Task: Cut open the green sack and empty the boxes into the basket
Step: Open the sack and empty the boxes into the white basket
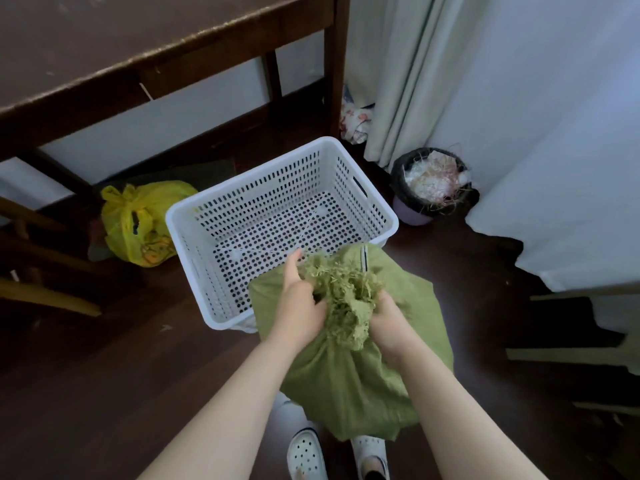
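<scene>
A green woven sack [349, 382] stands on the dark floor in front of me, its frayed top bunched and tied. My left hand [299, 303] grips the left side of the frayed top. My right hand [389, 325] grips its right side; a thin metal blade or tool [363, 259] sticks up behind the bunch, and I cannot tell which hand holds it. The white perforated plastic basket [194, 216] sits just beyond the sack with nothing inside. No boxes are visible; the sack hides its contents.
A yellow plastic bag [142, 220] lies left of the basket under a dark wooden table [138, 46]. A small bin [433, 185] full of scraps stands at the right by a curtain [408, 81]. White bedding [571, 168] hangs at the right. My white shoes [306, 455] are below the sack.
</scene>
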